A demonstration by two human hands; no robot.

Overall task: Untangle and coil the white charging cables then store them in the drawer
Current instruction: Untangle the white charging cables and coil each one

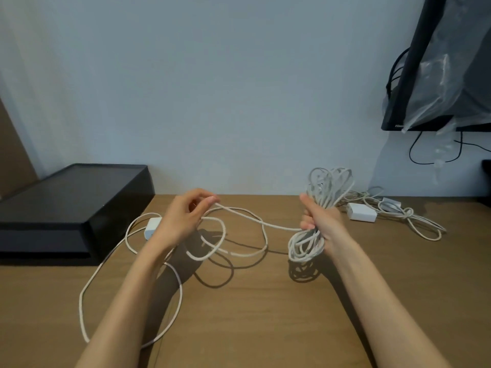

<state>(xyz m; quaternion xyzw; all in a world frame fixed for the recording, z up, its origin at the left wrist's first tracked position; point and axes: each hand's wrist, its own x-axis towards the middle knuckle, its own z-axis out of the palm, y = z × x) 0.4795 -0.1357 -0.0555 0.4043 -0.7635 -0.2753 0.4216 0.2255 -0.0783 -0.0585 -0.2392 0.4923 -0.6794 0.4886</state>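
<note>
Loose cable (80,301) loops sprawl on the bench (265,328); light, limp and springy, it will likely snag if yanked. The left hand (183,219) pinches the free strand; the right hand (322,224) clamps the coil (305,245) at its waist, probably the surest hold.

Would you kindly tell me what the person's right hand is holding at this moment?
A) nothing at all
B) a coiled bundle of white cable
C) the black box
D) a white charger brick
B: the right hand grips the coiled bundle of white cable, its fingers wrapped round the middle, while the left hand pinches the loose strand running to it.
</note>
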